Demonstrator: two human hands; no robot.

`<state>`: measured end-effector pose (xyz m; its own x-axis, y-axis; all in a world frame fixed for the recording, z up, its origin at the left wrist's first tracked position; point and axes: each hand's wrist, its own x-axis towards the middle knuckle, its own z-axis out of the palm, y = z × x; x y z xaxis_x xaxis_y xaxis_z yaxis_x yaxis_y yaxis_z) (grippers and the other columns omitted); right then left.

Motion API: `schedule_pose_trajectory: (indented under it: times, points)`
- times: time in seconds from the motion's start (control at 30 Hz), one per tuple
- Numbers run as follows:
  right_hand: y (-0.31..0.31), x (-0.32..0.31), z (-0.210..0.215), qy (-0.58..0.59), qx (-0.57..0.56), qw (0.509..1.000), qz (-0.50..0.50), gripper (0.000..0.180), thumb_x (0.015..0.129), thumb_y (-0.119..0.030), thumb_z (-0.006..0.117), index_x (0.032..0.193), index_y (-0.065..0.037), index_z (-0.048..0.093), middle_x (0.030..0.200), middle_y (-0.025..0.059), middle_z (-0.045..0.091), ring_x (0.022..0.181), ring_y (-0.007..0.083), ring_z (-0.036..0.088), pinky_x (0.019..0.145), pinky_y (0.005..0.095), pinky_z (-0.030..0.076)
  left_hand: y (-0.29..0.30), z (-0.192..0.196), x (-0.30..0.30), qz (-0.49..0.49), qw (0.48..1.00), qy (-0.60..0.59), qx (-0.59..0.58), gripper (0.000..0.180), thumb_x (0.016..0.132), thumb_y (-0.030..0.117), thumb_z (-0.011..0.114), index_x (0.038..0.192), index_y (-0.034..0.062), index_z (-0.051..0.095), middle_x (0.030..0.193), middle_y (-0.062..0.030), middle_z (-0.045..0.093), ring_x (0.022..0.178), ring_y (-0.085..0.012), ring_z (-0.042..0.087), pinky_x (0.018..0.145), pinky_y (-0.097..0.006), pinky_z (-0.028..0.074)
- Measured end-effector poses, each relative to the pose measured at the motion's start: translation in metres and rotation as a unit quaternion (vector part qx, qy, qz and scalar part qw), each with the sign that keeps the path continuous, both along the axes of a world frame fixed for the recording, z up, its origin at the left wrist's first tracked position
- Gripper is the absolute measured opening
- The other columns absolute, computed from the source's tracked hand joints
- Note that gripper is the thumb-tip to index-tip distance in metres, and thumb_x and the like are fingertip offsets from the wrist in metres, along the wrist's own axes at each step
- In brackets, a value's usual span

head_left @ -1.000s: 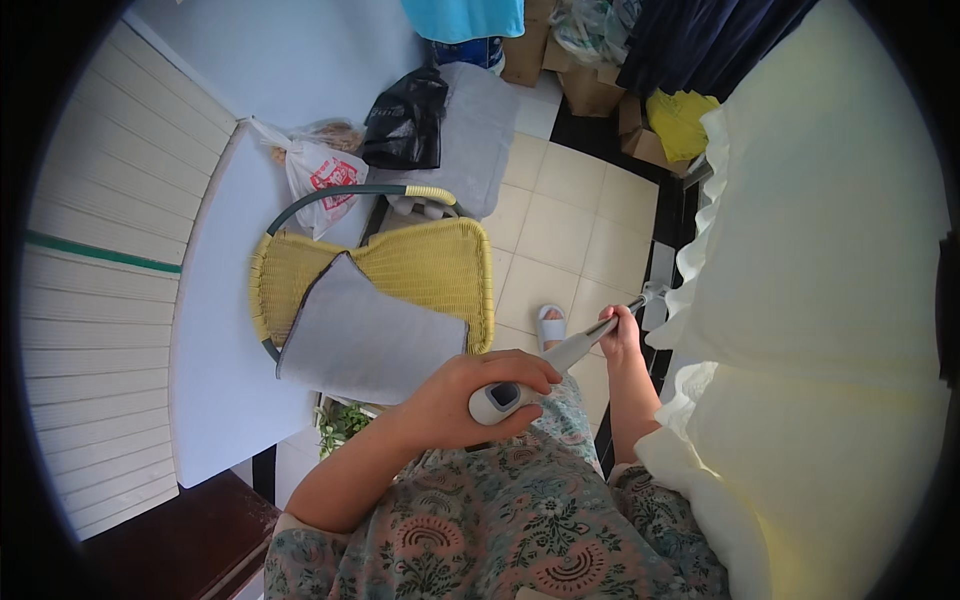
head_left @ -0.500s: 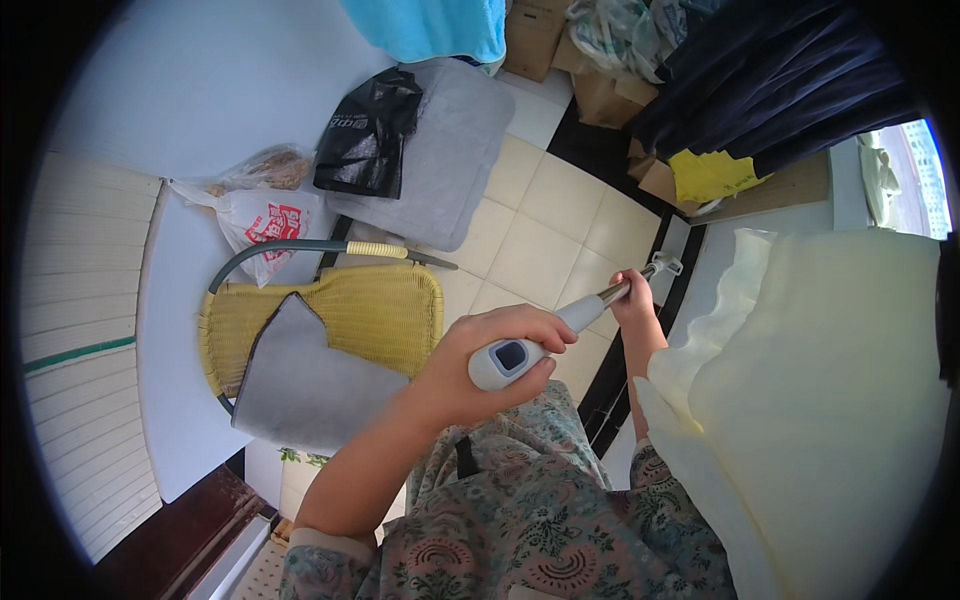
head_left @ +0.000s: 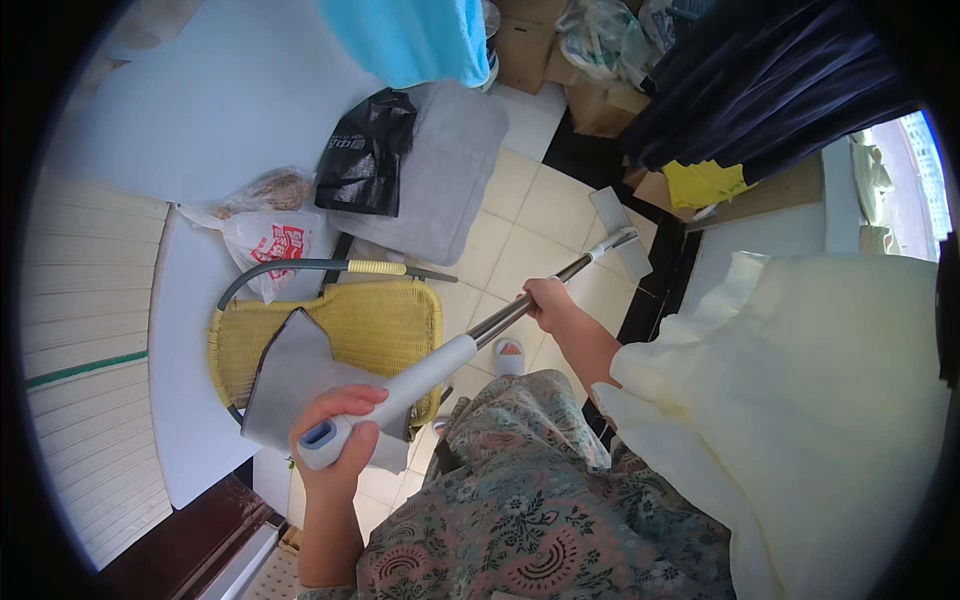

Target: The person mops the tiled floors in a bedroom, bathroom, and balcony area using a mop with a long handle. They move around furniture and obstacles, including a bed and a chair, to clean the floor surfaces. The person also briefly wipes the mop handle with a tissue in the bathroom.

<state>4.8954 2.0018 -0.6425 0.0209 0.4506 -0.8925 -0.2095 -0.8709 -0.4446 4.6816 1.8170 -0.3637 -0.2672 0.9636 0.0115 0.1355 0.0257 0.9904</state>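
A flat mop [head_left: 430, 375] with a white grip and a metal pole slants from the lower left to the upper right. My left hand [head_left: 338, 425] is wrapped round the white grip close to its rounded end. Farther along, my right hand [head_left: 548, 303] is closed round the metal pole. The mop's flat rectangular head [head_left: 600, 208] rests on the cream floor tiles [head_left: 535, 195] beside the dark border strip at the right.
To the left stands a yellow woven chair [head_left: 395, 325] with a grey cloth [head_left: 285, 375] over it. Beyond it are a grey cushion [head_left: 455, 150], a black bag [head_left: 365, 155] and a white plastic bag [head_left: 250, 235]. Cardboard boxes [head_left: 600, 108] and a dark curtain [head_left: 770, 85] are far right; pale fabric [head_left: 800, 400] hangs near.
Both hands have moved left with the mop, the left hand also toward me. The mop's head, edge-on and higher against the wall side before, now shows flat on the tiles. My slippered foot has come into view.
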Motion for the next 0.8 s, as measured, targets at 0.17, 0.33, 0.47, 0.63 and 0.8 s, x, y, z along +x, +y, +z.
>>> schedule_pose_trajectory:
  times: [0.17,0.33,0.47,0.63,0.8]
  points:
    - [0.012,0.027,0.007,-0.1,-0.009,0.989,0.113,0.033,0.074,-0.003,0.058,0.098,0.001,0.036,0.075,0.0085,0.048,0.06,0.0168,0.053,0.047,0.031,0.049,-0.015,-0.017,0.011,-0.175,0.98,0.061,-0.066,0.039,0.066,-0.002,0.07,0.102,0.0027,0.055,0.111,-0.0149,0.057,0.101,-0.0237,0.055,0.086,-0.033,0.043]
    - [0.033,0.058,-0.004,-0.086,0.077,0.991,0.068,0.054,0.077,-0.003,0.049,0.12,-0.007,0.018,0.077,0.0089,0.046,0.055,0.0149,0.048,0.045,0.0317,0.044,0.017,-0.039,0.044,-0.23,0.964,0.12,0.055,0.036,0.067,-0.002,0.069,0.101,0.0034,0.058,0.108,-0.0148,0.06,0.094,-0.0254,0.06,0.08,-0.032,0.048]
    - [0.009,0.037,0.001,-0.093,0.071,0.993,0.031,0.061,0.073,-0.002,0.052,0.122,-0.011,0.017,0.074,0.0062,0.044,0.056,0.0148,0.049,0.045,0.0314,0.044,-0.003,-0.022,0.033,-0.192,0.972,0.123,0.055,0.031,0.066,-0.002,0.068,0.096,0.0024,0.06,0.101,-0.0153,0.063,0.086,-0.0253,0.063,0.076,-0.031,0.049]
    - [-0.077,-0.028,0.04,-0.056,0.032,0.995,0.075,0.08,0.075,-0.005,0.052,0.132,-0.012,-0.003,0.077,0.0077,0.047,0.053,0.0148,0.049,0.044,0.0308,0.043,-0.081,0.035,-0.014,-0.142,0.981,0.136,0.003,0.023,0.064,0.0,0.068,0.087,0.0005,0.062,0.094,-0.018,0.064,0.083,-0.0252,0.065,0.076,-0.03,0.05]
    - [-0.177,-0.099,0.091,0.094,0.016,0.993,0.075,0.102,0.076,-0.006,0.053,0.129,-0.014,-0.034,0.073,0.0077,0.05,0.05,0.0152,0.049,0.043,0.0289,0.043,-0.168,0.111,-0.055,-0.129,0.959,0.253,-0.021,0.023,0.061,0.015,0.069,0.077,0.001,0.062,0.085,-0.0194,0.065,0.07,-0.0236,0.065,0.065,-0.028,0.051]
